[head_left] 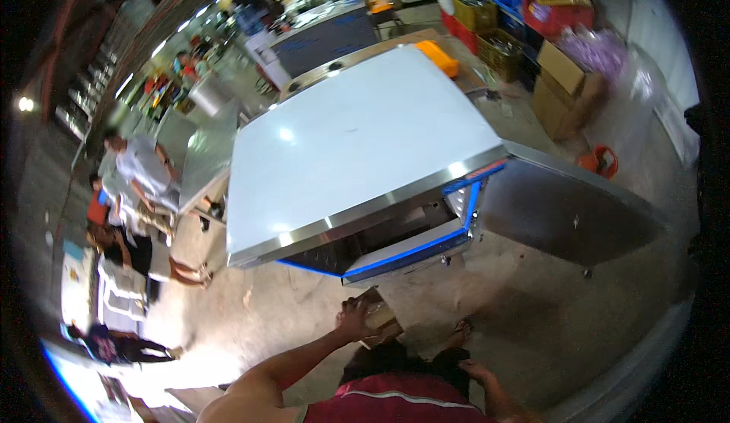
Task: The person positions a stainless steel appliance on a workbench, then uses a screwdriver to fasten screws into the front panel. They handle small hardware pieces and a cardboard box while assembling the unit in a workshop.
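Note:
My left hand (352,320) grips the left side of a small brown cardboard box (385,323), just in front of my body. My right hand (474,370) is low on the right beside my dark shorts; its fingers are too blurred to make out. Ahead stands a large metal cabinet with a pale, shiny top (357,134) and a steel front edge. Blue strips (411,256) line its front opening, and the inside is dark. Its steel door (566,210) is swung out to the right.
Several people, one in a white shirt (144,164), are at the left near a metal table (205,157). At the back right are an open carton (559,96), yellow crates (498,50) and clear plastic wrap (646,81). An orange bucket (604,161) sits beyond the door.

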